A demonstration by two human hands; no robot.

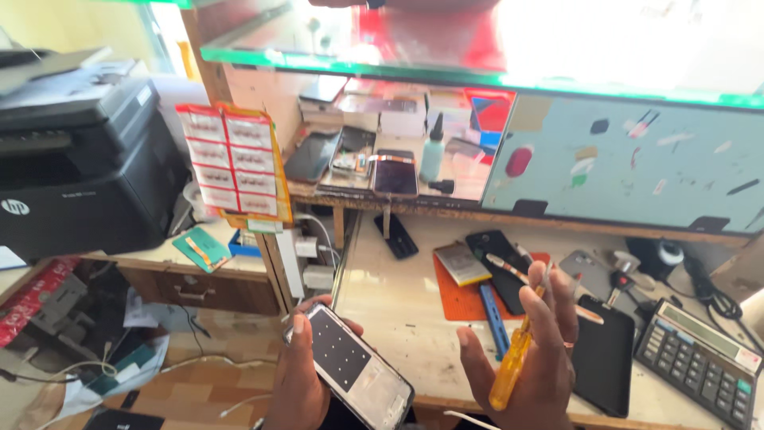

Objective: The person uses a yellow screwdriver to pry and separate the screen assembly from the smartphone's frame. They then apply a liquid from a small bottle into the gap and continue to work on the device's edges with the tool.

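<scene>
At the near edge of the bench: the opened phone (350,368) sits in the left hand (298,382), just off the bench (390,310) over the floor.
Phone: back cover off, dark plate with small dots and a pale lower part showing; it lies tilted, face down, likely so the inside faces the person.
Left hand: closed around the phone from below, thumb along its left edge.
Right hand (529,350): right of the phone, fingers loosely curled, gripping a yellow-handled screwdriver (513,358) with the tip pointing up, apparently parked between uses.
Beyond the phone, on the bench: an orange mat (461,299) carrying a battery-like flat pack (461,263), a black phone (497,259) and a blue tool (493,318), seemingly kept together within reach.
Right of the phone: a dark tablet (605,354) and a desk calculator (700,362).
Above and behind the phone: a shelf (382,199) of spare phones and a small bottle (432,151).
Left of the phone: a black printer (79,175) on a side cabinet.
</scene>
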